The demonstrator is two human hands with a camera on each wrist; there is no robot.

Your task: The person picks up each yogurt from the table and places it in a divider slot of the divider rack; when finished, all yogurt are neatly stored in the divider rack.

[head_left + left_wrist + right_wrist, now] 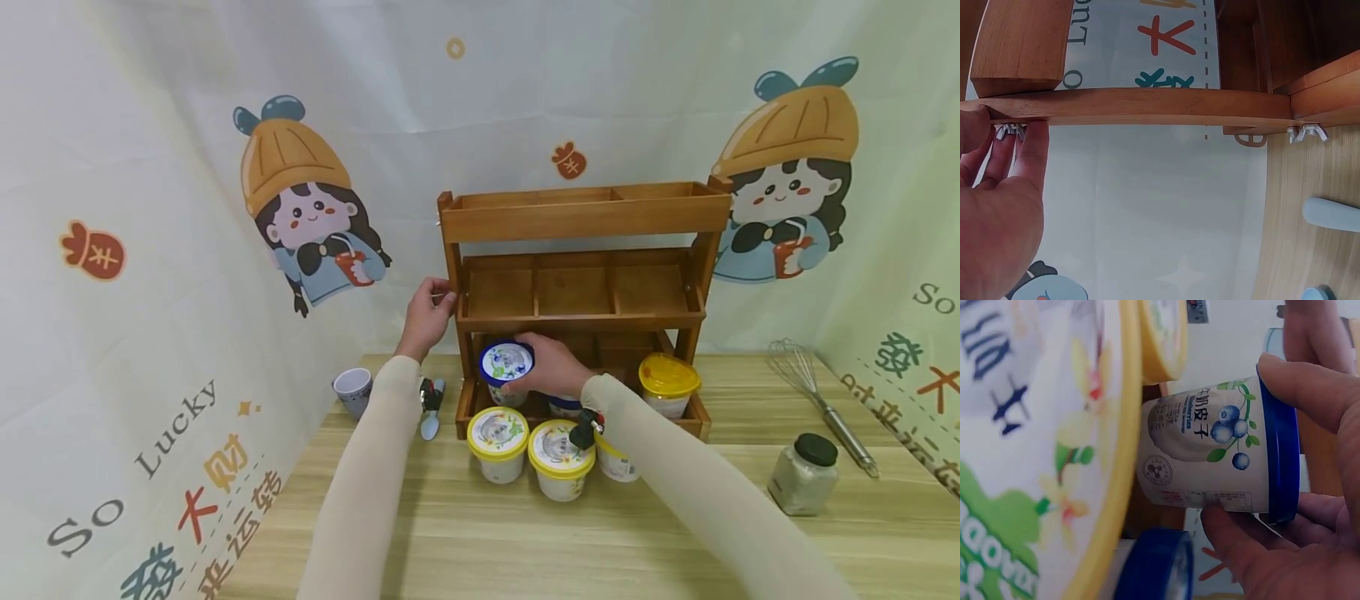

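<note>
My left hand [429, 317] grips the left side post of a brown wooden shelf rack [585, 223]. In the left wrist view its thumb lies over the post [1147, 107], with fingertips beside a metal wing nut [1010, 130]. My right hand [553, 367] holds a white tub with a blue lid and blueberry print [1210, 440] at the left of the lowest shelf, fingers and thumb around its side. Another blue-lidded tub [564, 407] is partly hidden behind that hand. A tub with a yellow lid [667, 379] sits at the right end of that shelf.
Two yellow-lidded tubs, one left [498, 442] and one middle [561, 467], stand before the rack, with another [618, 465] half hidden by my right sleeve. A cup [352, 390] and light-blue spoon [430, 427] are left; a black-capped jar [804, 477] and whisk [832, 412] are right.
</note>
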